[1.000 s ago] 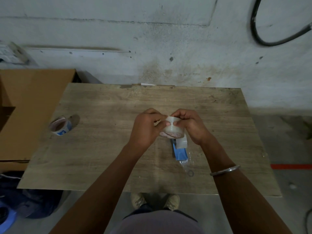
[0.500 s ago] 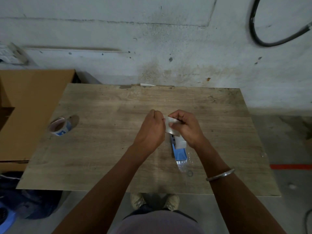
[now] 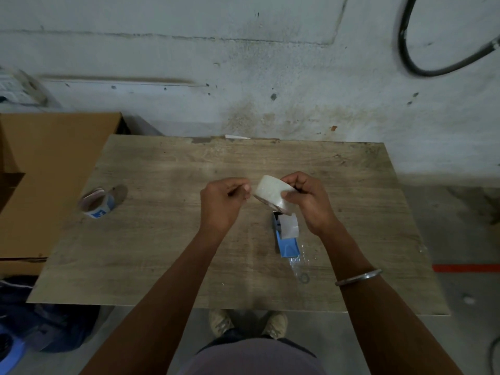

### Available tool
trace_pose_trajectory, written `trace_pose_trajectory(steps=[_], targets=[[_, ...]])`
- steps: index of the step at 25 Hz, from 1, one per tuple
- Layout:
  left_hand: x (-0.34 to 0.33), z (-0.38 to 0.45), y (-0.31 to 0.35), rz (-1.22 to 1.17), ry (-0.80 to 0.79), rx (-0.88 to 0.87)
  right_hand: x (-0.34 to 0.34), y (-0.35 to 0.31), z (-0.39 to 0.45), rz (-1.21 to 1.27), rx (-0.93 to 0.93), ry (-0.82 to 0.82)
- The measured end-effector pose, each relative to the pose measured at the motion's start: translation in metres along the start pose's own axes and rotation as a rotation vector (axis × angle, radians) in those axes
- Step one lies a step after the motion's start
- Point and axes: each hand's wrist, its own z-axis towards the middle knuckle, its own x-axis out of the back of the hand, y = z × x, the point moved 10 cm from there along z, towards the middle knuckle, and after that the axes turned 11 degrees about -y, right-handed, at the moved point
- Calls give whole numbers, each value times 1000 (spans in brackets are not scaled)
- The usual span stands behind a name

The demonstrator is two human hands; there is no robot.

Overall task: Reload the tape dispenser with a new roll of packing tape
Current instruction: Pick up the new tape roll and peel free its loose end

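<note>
Gripping the clear tape roll (image 3: 273, 194) just above the blue dispenser (image 3: 286, 236), the right hand (image 3: 311, 201) is curling around it; the left hand (image 3: 223, 203), beside the roll, is pinching fingertips together, seemingly on the tape's end. The dispenser is lying on the table (image 3: 162, 239).

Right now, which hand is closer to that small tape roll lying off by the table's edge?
Left. The left hand is mid-table, on the same side as the small tape roll; the right hand, holding the new roll, is farther away.
</note>
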Motion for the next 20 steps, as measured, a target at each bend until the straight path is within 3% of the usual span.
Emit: trace_pose_trajectory(steps=[8, 14, 17, 20], targets=[[-18, -2, 14, 166, -90, 37, -8, -6, 4, -9, 16, 2], [-1, -4, 13, -38, 44, -50, -6, -7, 4, 1, 16, 12], [2, -1, 3, -266, 50, 29, -5, -6, 5, 28, 9, 12], [-4, 3, 4, -345, -6, 97, -5, -5, 6, 34, 5, 24]])
